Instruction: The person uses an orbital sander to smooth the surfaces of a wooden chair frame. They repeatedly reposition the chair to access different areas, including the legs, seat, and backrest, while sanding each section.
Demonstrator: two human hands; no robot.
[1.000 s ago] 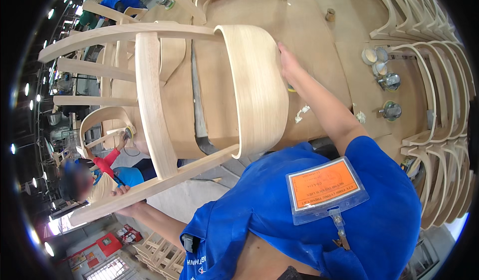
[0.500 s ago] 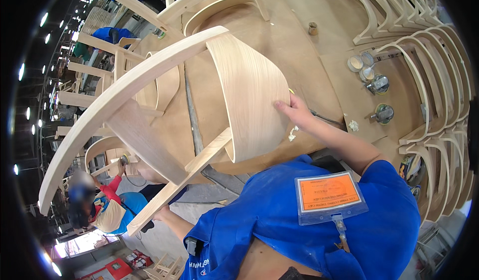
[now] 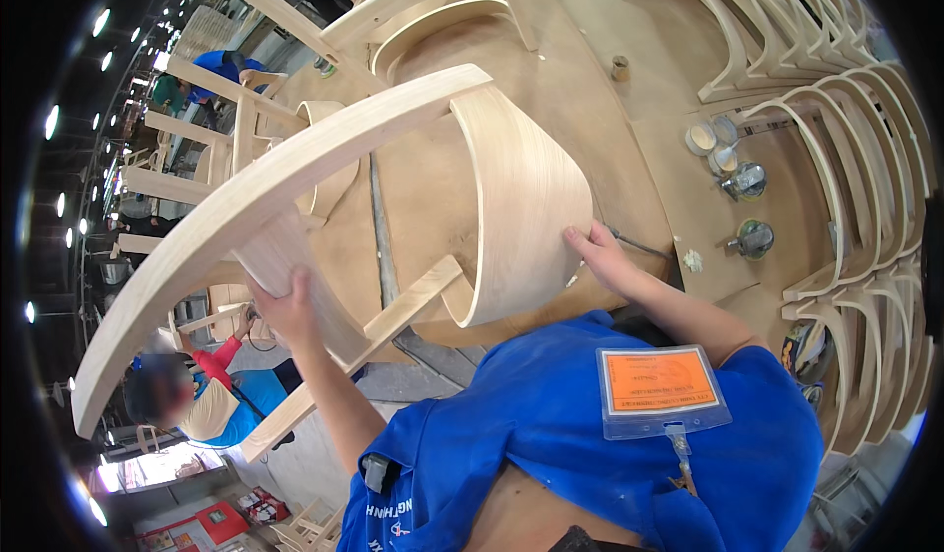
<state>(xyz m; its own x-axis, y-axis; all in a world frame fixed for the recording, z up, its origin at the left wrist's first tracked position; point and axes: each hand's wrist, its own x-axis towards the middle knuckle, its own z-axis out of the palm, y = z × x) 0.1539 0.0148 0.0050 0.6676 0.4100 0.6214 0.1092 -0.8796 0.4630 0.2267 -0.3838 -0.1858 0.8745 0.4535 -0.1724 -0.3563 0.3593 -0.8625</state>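
I hold a pale wooden chair frame [image 3: 285,174] tilted in front of me, with a long curved side rail, a straight leg piece and a wide bent panel [image 3: 531,208]. My right hand [image 3: 602,257] is closed on the panel's right edge, thumb on its near face and fingers hidden behind. My left hand [image 3: 287,308] grips the flat crosspiece [image 3: 295,247] between the two side pieces. Its thumb shows, while some fingertips are lost behind the wood.
Brown sheeting covers the table [image 3: 629,159]. On it stand two sanders [image 3: 752,239], round tins [image 3: 700,139] and a small jar [image 3: 620,68]. Stacked curved wooden parts [image 3: 865,178] line the right. More chair frames [image 3: 423,21] stand at the far left, and a co-worker [image 3: 231,395] works beyond my left arm.
My left hand has moved up from the lower leg piece to the crosspiece. The chair frame has shifted slightly right, and my right hand remains on the panel edge.
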